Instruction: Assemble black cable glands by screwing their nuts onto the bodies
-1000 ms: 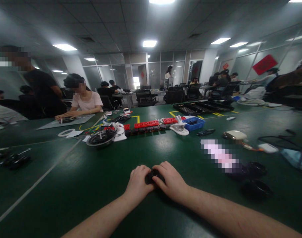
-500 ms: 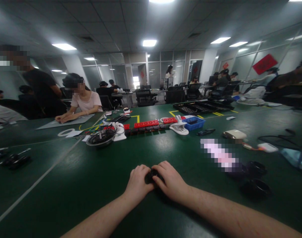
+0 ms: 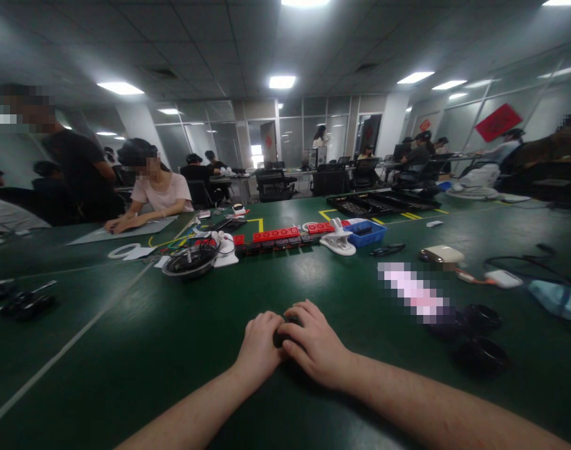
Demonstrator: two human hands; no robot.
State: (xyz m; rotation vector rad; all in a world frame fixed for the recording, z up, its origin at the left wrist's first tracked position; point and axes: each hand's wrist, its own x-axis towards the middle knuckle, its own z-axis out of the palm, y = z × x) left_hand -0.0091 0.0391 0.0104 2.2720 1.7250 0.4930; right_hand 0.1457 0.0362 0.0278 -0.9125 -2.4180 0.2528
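My left hand (image 3: 261, 344) is closed around a small black object (image 3: 280, 338), just above or on the green tabletop. My right hand (image 3: 316, 344) is curled over the same object from the right, with its fingers bent and the thumb close to my left hand. Most of the object is covered by my fingers, so its kind cannot be made out. To the right of my hands lie black ring-shaped parts (image 3: 483, 355) beside a blurred-out pink and white item (image 3: 414, 292).
A row of red and black boxes (image 3: 276, 234), a white clamp (image 3: 338, 239), a blue tray (image 3: 367, 232) and a round dark dish (image 3: 189, 259) stand farther back. A beige case (image 3: 441, 254) and cables lie right. A co-worker (image 3: 157, 194) works at the left.
The fingers of my right hand have shifted slightly left and spread over the black object, hiding more of it. My left hand stays nearly still.
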